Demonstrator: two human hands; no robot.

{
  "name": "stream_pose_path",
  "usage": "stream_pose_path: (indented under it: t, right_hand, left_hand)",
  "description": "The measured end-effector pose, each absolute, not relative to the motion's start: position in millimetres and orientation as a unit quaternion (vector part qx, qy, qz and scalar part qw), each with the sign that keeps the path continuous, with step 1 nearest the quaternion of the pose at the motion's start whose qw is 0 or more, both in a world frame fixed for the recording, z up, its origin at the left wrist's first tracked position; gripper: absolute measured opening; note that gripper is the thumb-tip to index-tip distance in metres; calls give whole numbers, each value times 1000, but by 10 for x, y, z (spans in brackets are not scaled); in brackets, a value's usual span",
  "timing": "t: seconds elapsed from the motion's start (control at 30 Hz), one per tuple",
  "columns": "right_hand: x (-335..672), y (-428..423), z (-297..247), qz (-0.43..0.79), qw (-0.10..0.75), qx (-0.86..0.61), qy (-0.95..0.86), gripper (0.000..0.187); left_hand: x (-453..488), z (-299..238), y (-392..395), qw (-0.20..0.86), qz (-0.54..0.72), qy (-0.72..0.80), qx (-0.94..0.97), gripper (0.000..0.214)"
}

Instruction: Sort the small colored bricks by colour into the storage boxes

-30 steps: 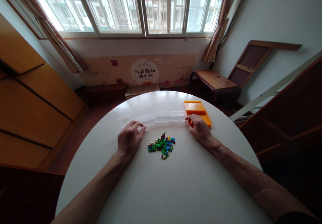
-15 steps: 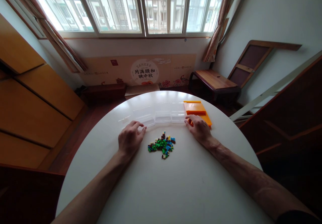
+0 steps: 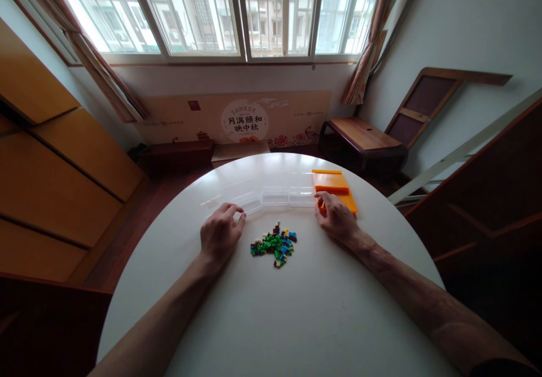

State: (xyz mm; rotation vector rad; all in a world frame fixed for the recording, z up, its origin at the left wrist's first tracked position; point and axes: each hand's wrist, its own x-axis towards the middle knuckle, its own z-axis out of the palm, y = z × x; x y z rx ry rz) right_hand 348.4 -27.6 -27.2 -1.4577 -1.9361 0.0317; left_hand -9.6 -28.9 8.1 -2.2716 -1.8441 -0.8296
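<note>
A small heap of coloured toy bricks (image 3: 274, 244) lies in the middle of the round white table (image 3: 271, 320). Behind it stands a clear plastic compartment box (image 3: 275, 192) with an orange lid (image 3: 335, 188) at its right end. My left hand (image 3: 220, 235) rests palm down to the left of the heap, fingers curled loosely, fingertips at the box's near left corner. My right hand (image 3: 337, 218) rests palm down right of the heap, its fingers touching the near corner of the orange lid. Neither hand visibly holds anything.
A low wooden bench (image 3: 362, 134) stands beyond the table at the right, with a wooden frame (image 3: 427, 103) leaning on the wall. Wooden cabinets (image 3: 55, 157) line the left. A printed cardboard panel (image 3: 237, 118) sits under the windows.
Both hands stay nearly still; the right hand's fingers shift slightly on the orange lid's corner. The view has drifted a little.
</note>
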Motion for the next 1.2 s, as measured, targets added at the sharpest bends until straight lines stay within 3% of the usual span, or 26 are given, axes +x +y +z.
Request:
stream_pose_path:
  t: [0.7, 0.8, 0.93, 1.1, 1.2]
  right_hand:
    - [3420, -353, -151, -26, 354, -564, -746, 30]
    - [3356, -439, -47, -34, 371, -519, -770, 20]
    - [3195, -581, 7, 28, 353, -398, -846, 13]
    - [3032, -657, -37, 75, 295, -347, -887, 43]
    - [3022, -641, -63, 88, 265, -345, -896, 57]
  left_hand:
    - [-103, 110, -287, 89, -276, -587, -756, 20]
    - [-78, 127, -313, 91, -297, -551, -775, 23]
    - [-32, 100, -365, 16, -290, -413, -863, 30]
    - [19, 82, -399, -58, -220, -314, -922, 64]
    - [39, 100, -401, -81, -208, -294, -929, 68]
